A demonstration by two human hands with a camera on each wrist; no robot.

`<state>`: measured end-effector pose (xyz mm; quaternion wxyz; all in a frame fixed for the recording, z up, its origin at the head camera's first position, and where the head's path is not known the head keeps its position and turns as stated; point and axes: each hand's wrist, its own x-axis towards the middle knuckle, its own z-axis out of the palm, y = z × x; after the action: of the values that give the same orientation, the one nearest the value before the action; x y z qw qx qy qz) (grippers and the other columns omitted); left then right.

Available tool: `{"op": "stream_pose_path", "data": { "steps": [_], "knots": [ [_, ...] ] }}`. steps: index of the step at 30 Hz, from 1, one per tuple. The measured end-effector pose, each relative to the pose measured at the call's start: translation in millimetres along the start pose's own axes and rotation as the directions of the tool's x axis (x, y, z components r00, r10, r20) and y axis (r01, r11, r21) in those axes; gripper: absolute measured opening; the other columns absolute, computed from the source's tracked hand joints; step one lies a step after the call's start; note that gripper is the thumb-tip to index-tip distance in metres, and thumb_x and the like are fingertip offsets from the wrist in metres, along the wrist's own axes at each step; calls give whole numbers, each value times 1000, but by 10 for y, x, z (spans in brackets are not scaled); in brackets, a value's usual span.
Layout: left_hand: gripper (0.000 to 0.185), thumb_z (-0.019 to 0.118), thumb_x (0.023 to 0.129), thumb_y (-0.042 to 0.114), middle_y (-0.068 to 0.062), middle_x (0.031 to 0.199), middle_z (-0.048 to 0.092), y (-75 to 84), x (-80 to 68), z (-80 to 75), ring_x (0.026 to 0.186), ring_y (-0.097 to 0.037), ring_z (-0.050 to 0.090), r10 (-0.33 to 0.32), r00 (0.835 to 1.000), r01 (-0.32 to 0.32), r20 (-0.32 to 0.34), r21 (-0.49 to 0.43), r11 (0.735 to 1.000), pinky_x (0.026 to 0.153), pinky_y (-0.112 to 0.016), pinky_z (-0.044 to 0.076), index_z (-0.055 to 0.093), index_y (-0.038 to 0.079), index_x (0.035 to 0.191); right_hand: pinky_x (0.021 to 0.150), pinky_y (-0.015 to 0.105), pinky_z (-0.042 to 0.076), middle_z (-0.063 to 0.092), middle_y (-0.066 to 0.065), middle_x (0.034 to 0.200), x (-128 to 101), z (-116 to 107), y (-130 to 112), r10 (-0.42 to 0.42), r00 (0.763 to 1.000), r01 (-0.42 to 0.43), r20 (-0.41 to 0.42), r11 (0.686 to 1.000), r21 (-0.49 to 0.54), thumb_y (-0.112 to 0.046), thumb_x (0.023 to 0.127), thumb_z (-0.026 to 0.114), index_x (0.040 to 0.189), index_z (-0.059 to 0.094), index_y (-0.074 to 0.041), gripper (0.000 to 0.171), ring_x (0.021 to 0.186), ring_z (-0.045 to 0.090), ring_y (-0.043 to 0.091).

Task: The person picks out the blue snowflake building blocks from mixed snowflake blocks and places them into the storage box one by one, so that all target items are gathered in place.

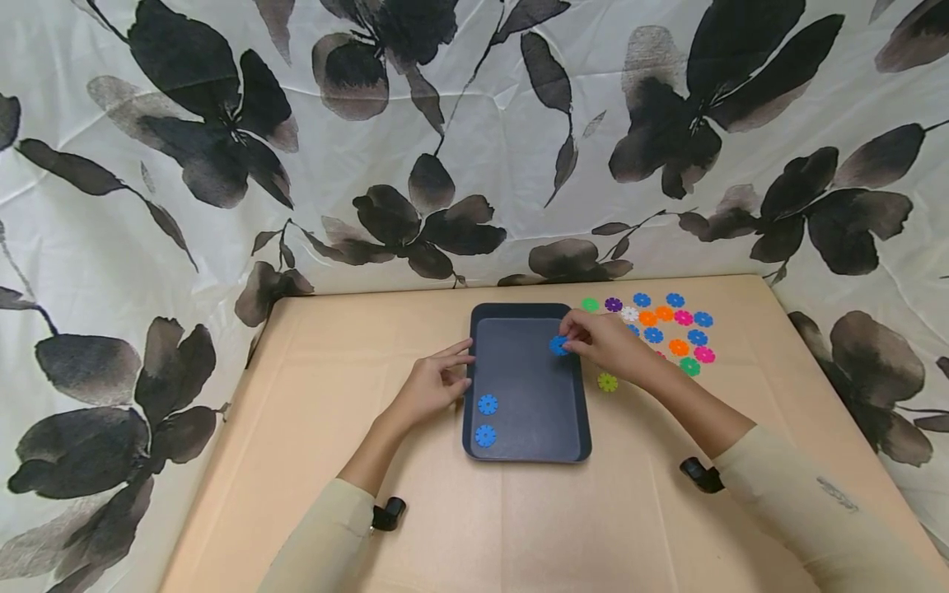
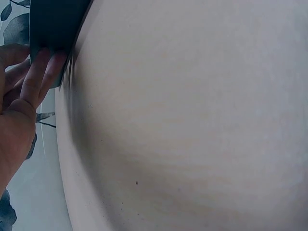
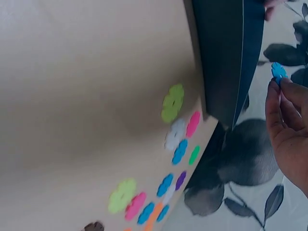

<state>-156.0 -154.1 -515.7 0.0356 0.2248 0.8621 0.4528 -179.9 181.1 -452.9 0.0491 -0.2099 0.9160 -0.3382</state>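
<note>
1. The right hand is pinching a blue disc between thumb and fingertips, holding it over the far right part of the dark tray.
2. The left hand is resting with relaxed, nearly straight fingers against the tray's left edge, steadying it and gripping nothing.
3. Two more blue discs are lying inside the tray at its near left corner, one just behind the other.
4. A cluster of coloured discs is sitting on the table, right of the tray; one yellow-green disc is lying apart, just beside the tray's right edge.
5. Judging by this, blue discs are being sorted into the tray, and the step in hand is placing the third.
6. The next move likely calls for lowering the disc onto the tray floor and letting go.
</note>
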Motion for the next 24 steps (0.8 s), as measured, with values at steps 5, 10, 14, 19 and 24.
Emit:
{"op": "stream_pose_path", "data": {
  "steps": [5, 10, 14, 19, 24],
  "knots": [
    [40, 74, 90, -2, -11, 157, 52, -4, 2, 3, 84, -14, 67, -4, 1000, 4, -2, -5, 1000, 75, -21, 57, 69, -4, 129, 80, 33, 62, 72, 4, 92, 73, 147, -102, -61, 998, 61, 29, 998, -12, -4, 93, 74, 105, 67, -9, 14, 86, 65, 18],
    [40, 74, 90, -2, -11, 157, 52, -12, 0, 2, 82, -13, 67, -4, 1000, 4, -2, -3, 1000, 74, -20, 57, 69, -4, 130, 80, 33, 62, 74, 2, 92, 160, 283, -175, -115, 991, 117, 73, 993, -12, -4, 94, 73, 104, 69, -10, 12, 85, 66, 16],
    [40, 74, 90, -2, -11, 157, 52, -12, -2, -5, 80, -12, 67, -5, 1000, 5, 0, -1, 1000, 72, -20, 56, 69, -4, 129, 80, 31, 61, 74, 1, 92, 242, 370, -215, -139, 984, 139, 112, 990, 7, -5, 95, 73, 104, 69, -11, 11, 84, 65, 14],
    [39, 74, 90, -1, -10, 156, 53, -5, -3, -12, 78, -12, 66, -2, 1000, 2, -2, 6, 1000, 70, -20, 55, 69, -3, 129, 79, 29, 61, 74, 1, 93, 327, 484, -252, -142, 980, 140, 141, 990, 22, -7, 95, 74, 104, 70, -11, 11, 85, 66, 13],
    [39, 75, 90, 0, -10, 156, 53, 10, 2, -4, 77, -12, 66, 1, 1000, -1, -2, 14, 1000, 68, -20, 54, 70, -3, 129, 78, 27, 60, 74, 1, 94, 375, 602, -269, -128, 978, 124, 167, 992, 35, -6, 94, 74, 104, 71, -11, 12, 86, 67, 11]
  ]
}}
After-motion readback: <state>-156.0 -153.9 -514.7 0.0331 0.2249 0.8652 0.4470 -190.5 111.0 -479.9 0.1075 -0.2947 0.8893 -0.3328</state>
